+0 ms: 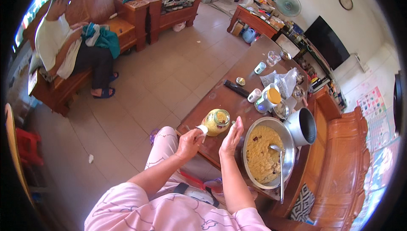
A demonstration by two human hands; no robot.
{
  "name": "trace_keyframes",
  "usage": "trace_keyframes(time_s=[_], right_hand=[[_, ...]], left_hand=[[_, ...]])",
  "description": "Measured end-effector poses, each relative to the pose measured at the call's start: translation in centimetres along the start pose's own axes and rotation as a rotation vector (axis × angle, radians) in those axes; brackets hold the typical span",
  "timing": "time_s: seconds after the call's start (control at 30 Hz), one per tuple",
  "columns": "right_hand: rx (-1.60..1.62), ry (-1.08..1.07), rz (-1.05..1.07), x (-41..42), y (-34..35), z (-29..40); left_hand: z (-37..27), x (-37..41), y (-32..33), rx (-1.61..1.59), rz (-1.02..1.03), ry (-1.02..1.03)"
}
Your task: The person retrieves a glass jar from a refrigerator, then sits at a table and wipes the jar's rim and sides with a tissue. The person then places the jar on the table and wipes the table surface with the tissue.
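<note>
My left hand [191, 143] pinches a crumpled white tissue [202, 130] beside a glass jar. That glass jar [217, 122] stands near the table's edge, filled with a yellow grainy food with dark red bits; its mouth looks uncovered. On the jar's other side my right hand [232, 137] is raised with its fingers extended, holding nothing that I can see. Right of it is a wide steel basin [247, 167] of the same yellow food [262, 154]. A metal ladle [281, 173] rests in the basin, its handle over the rim.
The wooden table [210, 100] also bears a black elongated case [236, 88], small white containers [260, 68], a yellow-lidded jar [273, 96], plastic bags [286, 81] and a metal pot [301, 126]. A person [60, 37] sits on a wooden bench at left, holding teal cloth. A wooden bench [337, 161] is right.
</note>
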State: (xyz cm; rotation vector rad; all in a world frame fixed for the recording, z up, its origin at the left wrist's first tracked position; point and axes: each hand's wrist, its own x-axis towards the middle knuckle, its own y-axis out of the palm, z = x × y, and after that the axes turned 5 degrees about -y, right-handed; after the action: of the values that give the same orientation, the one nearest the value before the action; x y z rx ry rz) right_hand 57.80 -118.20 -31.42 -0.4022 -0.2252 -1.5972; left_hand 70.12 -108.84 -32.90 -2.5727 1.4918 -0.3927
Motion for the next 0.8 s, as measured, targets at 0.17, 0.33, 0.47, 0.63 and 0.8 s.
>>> trace_keyframes(time_s=[0.17, 0.33, 0.47, 0.63, 0.8], right_hand=[[0.179, 0.183, 0.241, -5.7, -2.8, 2.0], [0.247, 0.299, 0.241, -7.0, -3.8, 0.5], [0.035, 0.039, 0.001, -5.1, -3.3, -0.4], [-0.110, -0.218, -0.128, 1.7, -2.0, -0.2], [0.180, -0.100, 0.019, 8.6, 1.0, -2.2]], left_hand=[[-0.4, -1.2, 1.8, -0.388, 0.271, -0.402], [-1.4, -1.3, 2.7, -0.448, 0.367, -0.462], [-0.2, 0.3, 2.0, 0.017, 0.092, -0.003], [-1.8, 3.2, 2.5, 0.125, 0.043, -0.104], [-0.4, 4.1, 5.4, 0.064, 0.002, 0.048]])
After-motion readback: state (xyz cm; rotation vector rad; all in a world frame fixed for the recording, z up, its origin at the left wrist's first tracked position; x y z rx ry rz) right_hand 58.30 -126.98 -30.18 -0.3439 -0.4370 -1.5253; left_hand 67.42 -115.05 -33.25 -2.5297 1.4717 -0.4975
